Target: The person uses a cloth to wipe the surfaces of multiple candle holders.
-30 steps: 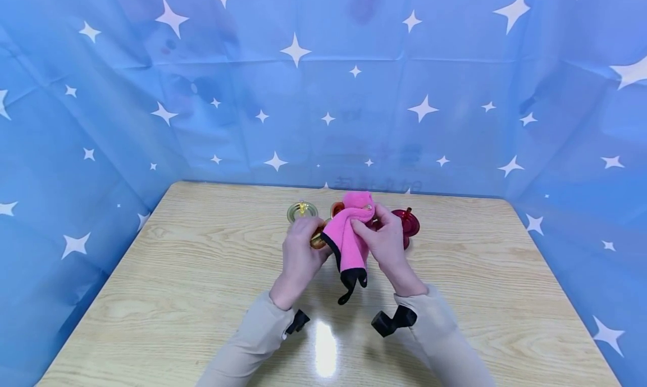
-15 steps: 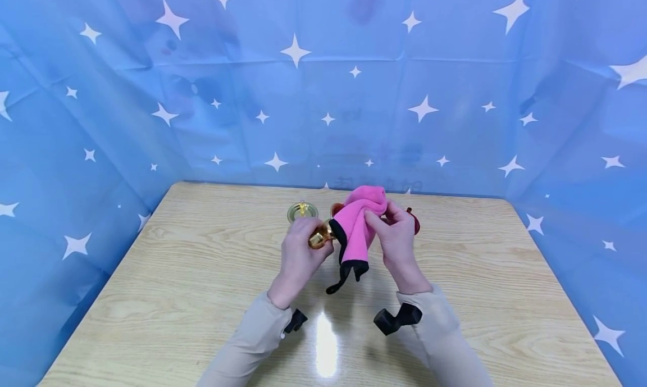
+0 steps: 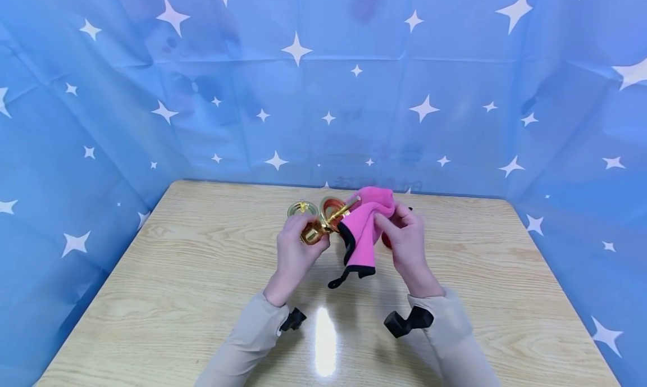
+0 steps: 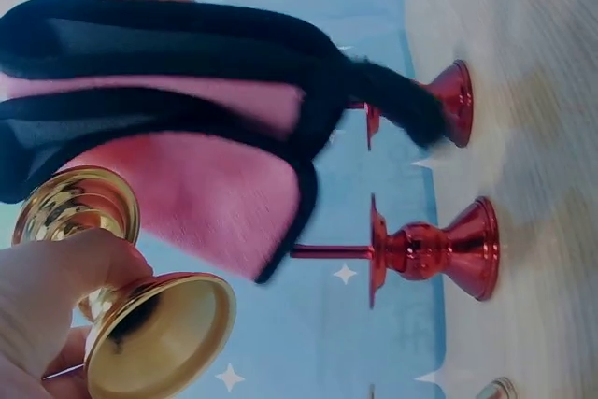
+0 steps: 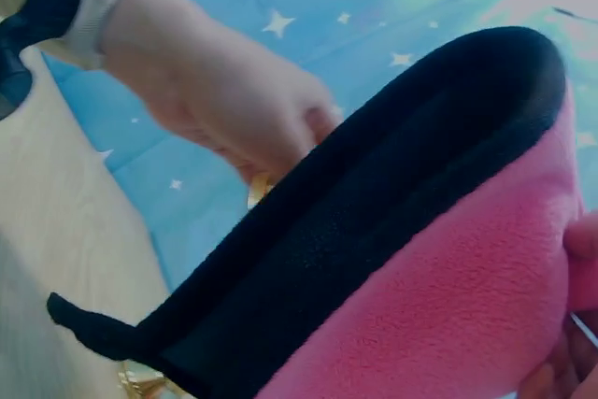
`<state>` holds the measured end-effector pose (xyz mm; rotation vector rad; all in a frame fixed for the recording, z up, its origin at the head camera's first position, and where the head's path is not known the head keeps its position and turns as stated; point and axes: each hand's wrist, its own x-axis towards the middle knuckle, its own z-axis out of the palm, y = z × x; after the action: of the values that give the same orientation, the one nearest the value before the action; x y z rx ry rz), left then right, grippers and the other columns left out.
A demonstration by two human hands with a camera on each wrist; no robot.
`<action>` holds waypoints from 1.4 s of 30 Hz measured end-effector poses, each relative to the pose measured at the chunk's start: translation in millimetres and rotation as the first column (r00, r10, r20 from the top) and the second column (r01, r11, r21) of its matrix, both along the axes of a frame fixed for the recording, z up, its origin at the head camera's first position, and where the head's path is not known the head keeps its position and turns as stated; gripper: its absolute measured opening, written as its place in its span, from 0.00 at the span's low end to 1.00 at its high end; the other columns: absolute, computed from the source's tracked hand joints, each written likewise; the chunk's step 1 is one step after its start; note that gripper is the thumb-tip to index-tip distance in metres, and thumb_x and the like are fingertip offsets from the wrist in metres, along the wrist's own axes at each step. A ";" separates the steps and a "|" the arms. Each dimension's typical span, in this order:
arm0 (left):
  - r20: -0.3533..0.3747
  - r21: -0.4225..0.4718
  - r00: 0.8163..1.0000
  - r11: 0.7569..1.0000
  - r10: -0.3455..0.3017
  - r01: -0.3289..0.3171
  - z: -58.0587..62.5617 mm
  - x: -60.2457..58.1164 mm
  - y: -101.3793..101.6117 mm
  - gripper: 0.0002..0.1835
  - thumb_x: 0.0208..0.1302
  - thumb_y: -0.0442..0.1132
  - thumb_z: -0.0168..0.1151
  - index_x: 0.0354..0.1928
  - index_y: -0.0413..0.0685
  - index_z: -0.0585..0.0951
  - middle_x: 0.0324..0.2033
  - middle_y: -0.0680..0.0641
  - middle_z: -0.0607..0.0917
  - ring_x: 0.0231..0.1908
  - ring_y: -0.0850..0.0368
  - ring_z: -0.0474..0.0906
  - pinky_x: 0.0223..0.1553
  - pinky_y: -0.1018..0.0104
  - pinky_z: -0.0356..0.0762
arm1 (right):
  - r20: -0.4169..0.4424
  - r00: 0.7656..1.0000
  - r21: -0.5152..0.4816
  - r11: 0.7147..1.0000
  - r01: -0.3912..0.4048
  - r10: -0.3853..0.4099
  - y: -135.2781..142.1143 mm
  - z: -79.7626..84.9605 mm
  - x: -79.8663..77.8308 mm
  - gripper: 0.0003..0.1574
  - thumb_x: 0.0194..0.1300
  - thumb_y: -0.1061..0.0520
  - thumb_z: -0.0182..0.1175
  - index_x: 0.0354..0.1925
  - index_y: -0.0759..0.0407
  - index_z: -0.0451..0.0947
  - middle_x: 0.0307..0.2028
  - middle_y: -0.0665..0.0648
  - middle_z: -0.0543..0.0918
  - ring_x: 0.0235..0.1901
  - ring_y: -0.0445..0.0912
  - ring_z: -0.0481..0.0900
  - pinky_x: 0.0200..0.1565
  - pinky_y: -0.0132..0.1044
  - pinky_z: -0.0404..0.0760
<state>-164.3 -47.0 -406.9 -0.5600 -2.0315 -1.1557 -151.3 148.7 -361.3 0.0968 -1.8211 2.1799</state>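
My left hand point(image 3: 292, 253) grips a shiny gold candlestick point(image 3: 311, 235) by its stem, tilted with its spike pointing up to the right. In the left wrist view the hollow base of this gold candlestick point(image 4: 182, 338) faces the camera. My right hand point(image 3: 408, 244) pinches a bunched pink cloth point(image 3: 363, 238) with black edging and a hanging loop. Beside the candlestick's spike, the cloth partly overlaps it in the head view; whether they touch I cannot tell. In the right wrist view the pink cloth point(image 5: 458, 287) hides most of the candlestick.
Behind my left hand stands another gold candlestick point(image 3: 302, 207). Red candlesticks point(image 4: 420, 251) stand upright on the wooden table point(image 3: 202, 297); in the head view my right hand and the cloth mostly cover them. A blue star-patterned curtain point(image 3: 242, 83) encloses the back and sides.
The cloth and right hand have moved right, away from the gold candlestick, uncovering its plate and spike. My left hand has shifted slightly left, still gripping the candlestick.
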 end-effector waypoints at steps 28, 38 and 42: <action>-0.042 -0.056 0.999 0.998 -0.029 0.027 10.6 3.9 3.4 0.17 0.34 0.26 0.70 0.33 0.40 0.79 0.33 0.44 0.82 0.38 0.51 0.76 0.39 0.61 0.78 | -0.105 0.994 0.034 0.999 0.035 -0.031 -5.0 1.4 0.5 0.21 0.56 0.74 0.59 0.31 0.47 0.83 0.21 0.49 0.78 0.10 0.38 0.62 0.13 0.27 0.57; -0.024 0.029 0.997 0.996 -0.080 0.081 6.3 1.4 2.4 0.15 0.37 0.27 0.68 0.33 0.39 0.79 0.32 0.45 0.82 0.37 0.50 0.76 0.39 0.59 0.76 | -0.144 0.988 0.245 0.969 -0.013 0.050 -0.6 -4.0 5.8 0.12 0.56 0.73 0.59 0.41 0.72 0.79 0.37 0.48 0.79 0.35 0.38 0.77 0.32 0.27 0.76; -0.030 0.039 0.998 0.998 -0.052 0.054 8.1 0.5 6.4 0.15 0.39 0.27 0.68 0.34 0.39 0.79 0.32 0.45 0.82 0.37 0.50 0.76 0.39 0.58 0.76 | -0.202 0.973 0.322 0.946 -0.043 0.114 -7.5 -6.0 10.8 0.18 0.62 0.72 0.53 0.51 0.76 0.72 0.46 0.57 0.77 0.45 0.38 0.73 0.34 0.25 0.76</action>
<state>-163.7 -40.6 -398.7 -0.6109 -1.9753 -1.2094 -140.5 141.2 -367.3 0.4674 -2.0479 1.8206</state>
